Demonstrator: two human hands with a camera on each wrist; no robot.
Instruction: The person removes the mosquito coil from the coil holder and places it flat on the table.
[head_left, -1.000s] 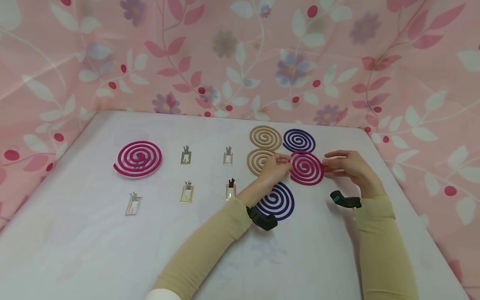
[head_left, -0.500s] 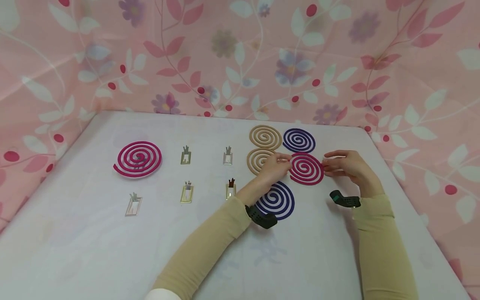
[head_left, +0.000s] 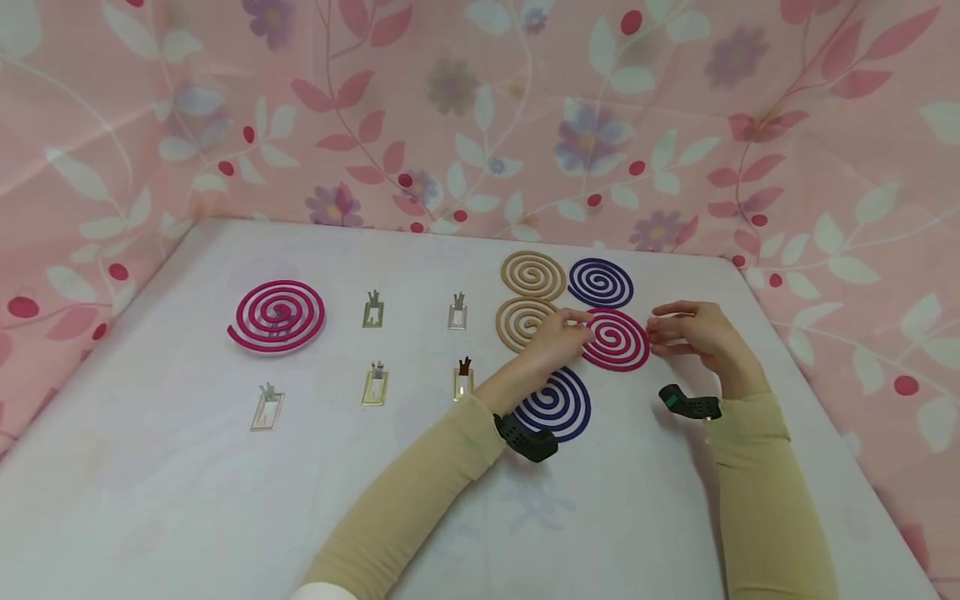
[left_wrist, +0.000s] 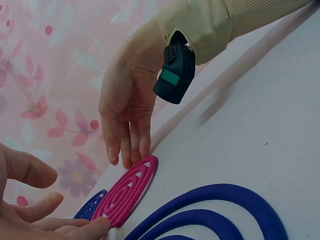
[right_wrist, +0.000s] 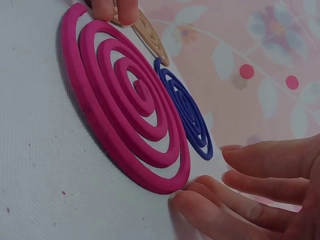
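Observation:
A pink mosquito coil (head_left: 617, 339) lies flat on the white cloth, between my two hands. My left hand (head_left: 551, 343) reaches across from the left, its extended fingertips at the coil's left edge; in the right wrist view two of its fingers (right_wrist: 127, 11) show there. On the opposite side, my right hand (head_left: 693, 332) has loosely bent fingers, the lower fingertips (right_wrist: 185, 200) right at the coil's rim. Touching or close around it are a blue coil (head_left: 601, 283) behind, a tan coil (head_left: 517, 325) partly under my left hand, and another blue coil (head_left: 570, 404) in front.
A second tan coil (head_left: 533, 275) lies at the back. On the left, another pink coil (head_left: 281, 317) sits raised on a small metal stand. Several similar stands, such as a gold one (head_left: 376, 387) and a silver one (head_left: 457, 315), stand in rows. A floral curtain (head_left: 480, 125) surrounds the table.
My left fingers have slid slightly right, over the pink coil's left edge. The right hand and the coils look nearly the same; the head view has shifted a little.

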